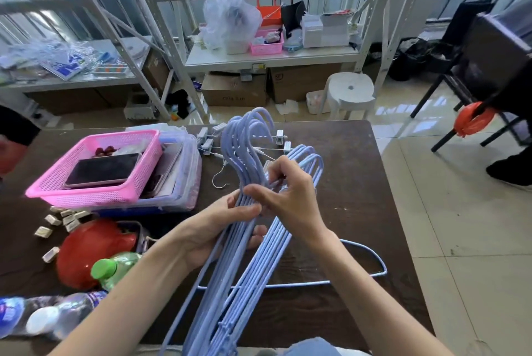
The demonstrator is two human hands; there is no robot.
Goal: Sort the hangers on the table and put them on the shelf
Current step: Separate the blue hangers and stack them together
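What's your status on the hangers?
Both hands, left and right, gripping blue hangers over table. Clip hangers still lying there. Nothing blocking.

Both forearms reaching forward, bare. Left hand (214, 229) palm up, fingers curled in a grip. Right hand (288, 197) just above, fingertips pinching.

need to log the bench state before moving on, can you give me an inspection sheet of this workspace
surface: dark wooden table, scuffed
job's things: blue hangers bunched in both hands; clip hangers lying behind
clutter: pink basket holding a phone, red bag, bottles, small clips
grippers: left hand grips the bunch; right hand pinches the necks
cables: nothing seen
surroundings: white shelf, boxes, stool, tiled floor
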